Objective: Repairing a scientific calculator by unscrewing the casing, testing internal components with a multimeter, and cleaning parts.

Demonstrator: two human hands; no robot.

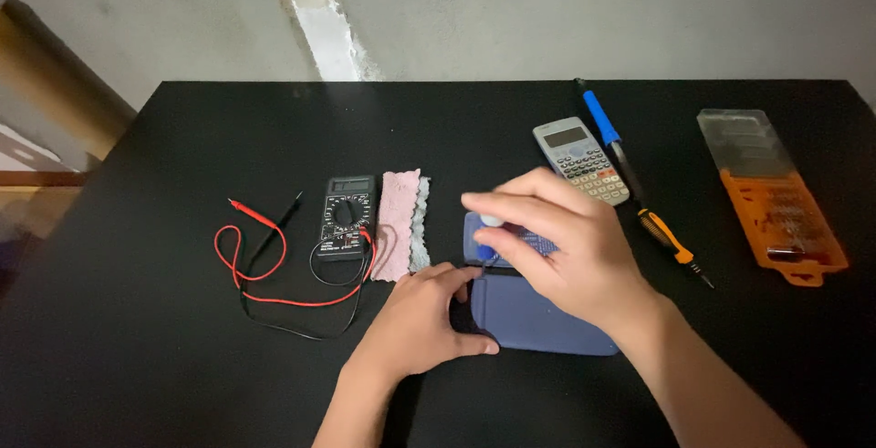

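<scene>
While the black tabletop (164, 357) lay spread under the head camera, the left hand (420, 320) sat low at the near middle, fingers curled loosely and thumb stretched out, pressing against the left edge of the flat blue-grey rectangular device (538, 320) and steadying it rather than gripping it. And there was the right hand (566, 247), hovering right over the top of that same device, fingers bunched in a pinch around a small screwdriver with a blue handle and pale cap (486, 236), its tip pointed down at the device's upper left corner; whether the tip actually met the surface was hard to tell, since the fingers covered it. The device itself lay flat at the table's near centre, its upper part hidden under the right hand. Just left of it lay a pink rectangular cloth with a pale frilled edge (401, 222), and beside that a black digital multimeter (348, 216) with red and black probe leads (260, 270) looping off to the left. Beyond the right hand rested a grey scientific calculator (581, 161), touching a blue-handled soldering iron (604, 124), then an orange-and-black screwdriver (669, 240), and far right an orange bit case with a clear lid (771, 194).
</scene>
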